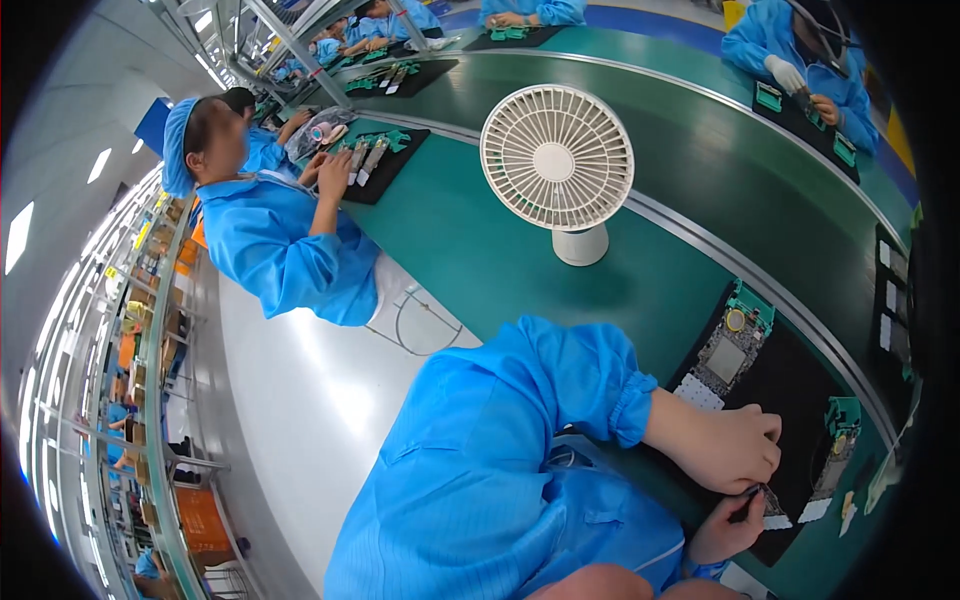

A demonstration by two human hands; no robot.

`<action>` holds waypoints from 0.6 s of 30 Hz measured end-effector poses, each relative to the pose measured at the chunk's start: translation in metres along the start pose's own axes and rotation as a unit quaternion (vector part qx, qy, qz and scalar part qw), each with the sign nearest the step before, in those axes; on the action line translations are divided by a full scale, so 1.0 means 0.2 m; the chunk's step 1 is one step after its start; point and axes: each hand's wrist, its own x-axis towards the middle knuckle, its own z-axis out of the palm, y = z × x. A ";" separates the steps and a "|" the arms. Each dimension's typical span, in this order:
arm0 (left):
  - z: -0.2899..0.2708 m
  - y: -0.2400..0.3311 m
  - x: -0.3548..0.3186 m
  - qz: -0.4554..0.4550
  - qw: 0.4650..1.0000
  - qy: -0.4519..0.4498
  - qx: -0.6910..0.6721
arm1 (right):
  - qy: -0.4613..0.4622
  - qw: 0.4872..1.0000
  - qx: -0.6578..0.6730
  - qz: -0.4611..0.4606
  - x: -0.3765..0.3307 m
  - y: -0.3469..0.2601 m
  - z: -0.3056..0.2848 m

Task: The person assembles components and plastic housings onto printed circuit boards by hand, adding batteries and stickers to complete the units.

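My left hand [722,447] is closed, its fingers curled down over a black mat [785,375]. Below it my right hand [722,535] pinches a small circuit board [771,503], mostly hidden by the fingers. Both hands' fingertips meet there at a small dark piece that I cannot make out. Beyond my left hand lies a larger circuit board [728,355] with a green bracket [752,305] at its far end and a white perforated piece [698,392] at its near end. To the right of my hands is another board [832,466] with a green bracket.
A white desk fan [556,160] stands on the green bench [450,235]. A metal rail [690,228] runs along a green conveyor [680,150]. A co-worker in blue [285,235] sits at the left; another person [815,75] works across the line. Shelving [150,370] stands far left.
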 end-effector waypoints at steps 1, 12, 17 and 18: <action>0.01 -0.01 0.00 -0.005 1.000 -0.004 -0.007 | -0.004 1.000 -0.001 -0.006 0.00 0.01 0.00; -0.01 -0.01 0.00 -0.010 1.000 0.017 -0.008 | 0.064 0.994 0.057 -0.074 -0.03 0.17 0.07; 0.00 -0.01 -0.01 -0.008 1.000 0.013 -0.018 | -0.009 0.998 -0.002 -0.059 0.00 -0.02 -0.01; 0.00 0.00 0.00 -0.005 1.000 0.014 -0.015 | -0.003 0.997 -0.001 -0.072 0.00 -0.03 -0.01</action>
